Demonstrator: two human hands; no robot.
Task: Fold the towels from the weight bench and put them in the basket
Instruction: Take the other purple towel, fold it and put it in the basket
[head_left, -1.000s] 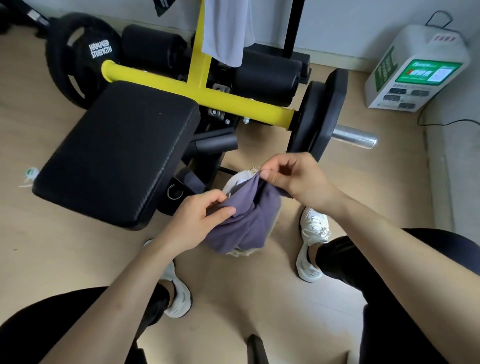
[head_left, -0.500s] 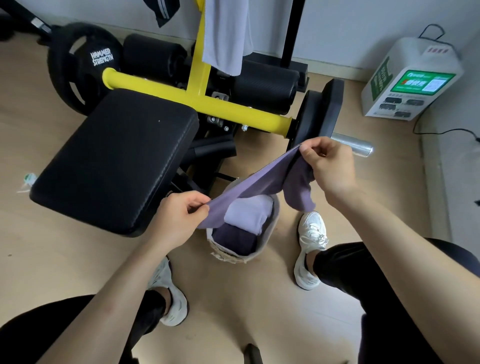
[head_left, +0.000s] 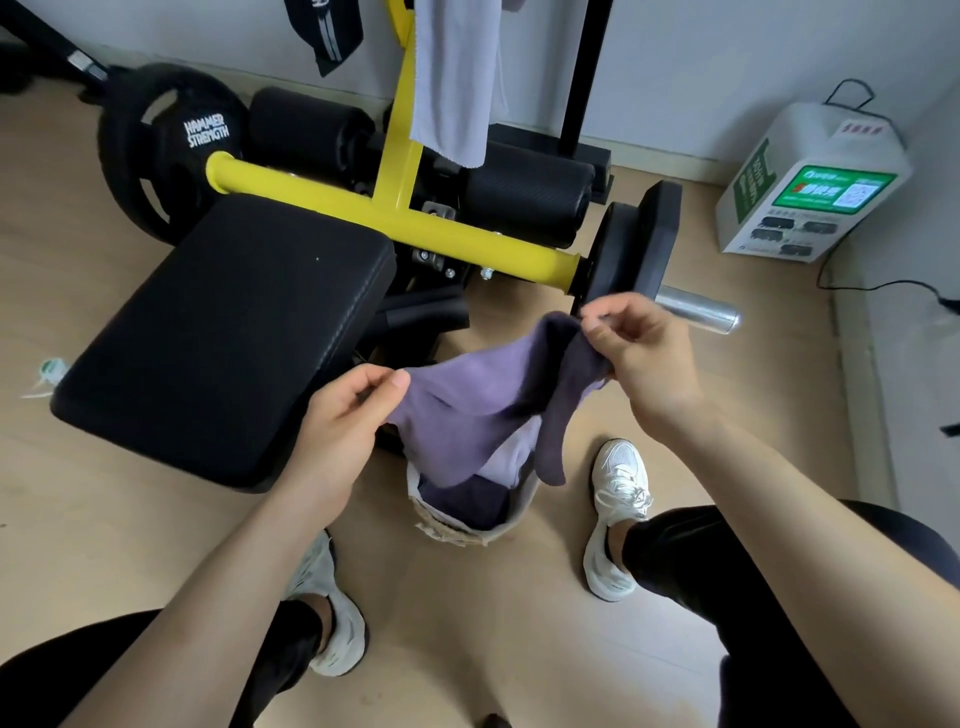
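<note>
Grip: your right hand (head_left: 647, 358), right of centre in the frame, pinches one end of the purple towel (head_left: 483, 410) between thumb and fingers; your left hand (head_left: 345, 415), at centre, pinches the other end the same way.

Towel: slung loosely between both hands, directly above the basket (head_left: 467, 530), one tail drooping past its right rim.

Basket: lower centre, on the floor between your shoes, folded purple cloth already inside.

Outstanding: grey towel (head_left: 457, 83), top centre, draped on the yellow frame (head_left: 400, 156) of the weight bench (head_left: 223, 332).

Risks: both pinches are shallow, so a tug could slip an edge free. The sagging middle may bunch and spoil the fold. The loose tail could catch the rim and tip the soft basket.
</note>
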